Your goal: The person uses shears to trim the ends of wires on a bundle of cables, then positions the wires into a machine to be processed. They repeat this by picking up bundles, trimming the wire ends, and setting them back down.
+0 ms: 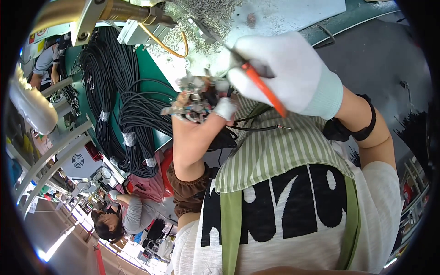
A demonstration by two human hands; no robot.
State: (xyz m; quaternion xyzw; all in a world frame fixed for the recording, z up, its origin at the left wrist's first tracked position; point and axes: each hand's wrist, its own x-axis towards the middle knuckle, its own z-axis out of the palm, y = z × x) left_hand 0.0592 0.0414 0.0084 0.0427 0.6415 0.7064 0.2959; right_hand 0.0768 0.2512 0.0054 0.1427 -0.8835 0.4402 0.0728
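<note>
My right hand (288,75), in a white glove with a pale green cuff, is closed round a tool with an orange-red handle (263,89). Its thin metal shaft points up and left, over a heap of small silvery metal pieces (197,39). Just below the heap, my left hand (201,133) is closed round a blurred bundle of cable ends (195,98) with metallic tips. White coverings wrap some of its fingertips. A black cable (256,129) with a stripped end runs rightward from beside this hand, across my striped apron (284,149).
A brass-coloured machine part (123,13) with a yellow hose reaches in at the upper left. Coils of black cable (110,73) cover the green table (147,68). The white board (275,18) lies beyond my hands. Two people (137,213) (43,64) work at the left.
</note>
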